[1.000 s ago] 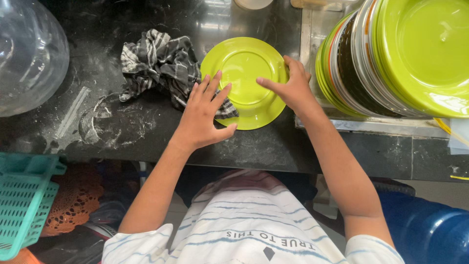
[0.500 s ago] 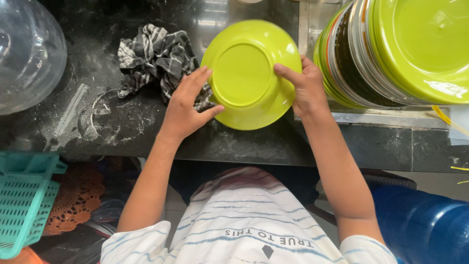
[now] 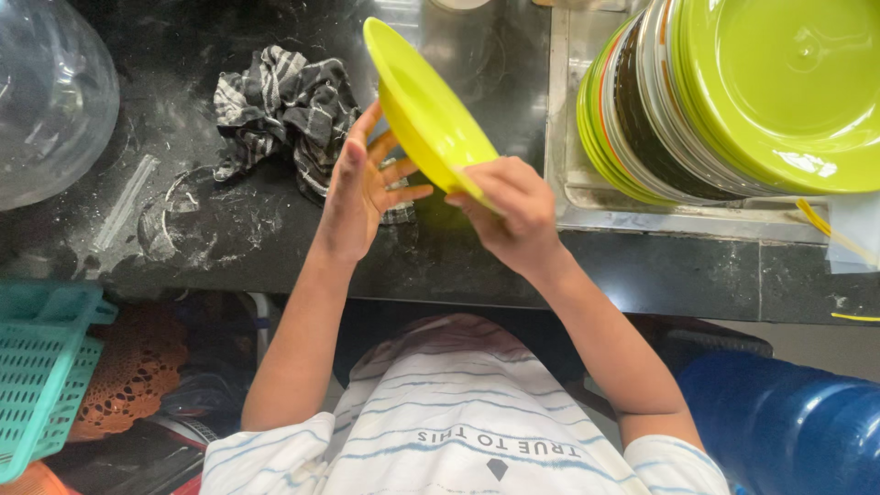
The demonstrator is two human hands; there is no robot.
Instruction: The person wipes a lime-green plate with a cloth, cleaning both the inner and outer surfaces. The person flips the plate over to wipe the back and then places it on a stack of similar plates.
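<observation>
Since the earlier frames, the lime-green plate (image 3: 423,108) had been lifted off the table (image 3: 275,247) and tipped up on edge, where before it lay flat and then showed its underside. It stood tilted in the air between both hands, above the table's front part. The right hand (image 3: 510,213) had its grip closed on the plate's lower rim, fingers curled over the edge. The left hand (image 3: 359,188) was spread wide, its fingers fanned against the plate's back, pressing rather than clasping. Just behind the left hand lay a crumpled grey-and-white checked cloth (image 3: 280,110) on the dark, smeared table. To the right, a stack of plates (image 3: 715,101), mostly lime-green, leaned in a metal tray (image 3: 587,206). A clear glass vessel (image 3: 50,92) sat at far left, a teal plastic basket (image 3: 46,367) below it, and a blue water jug (image 3: 788,431) at lower right.
</observation>
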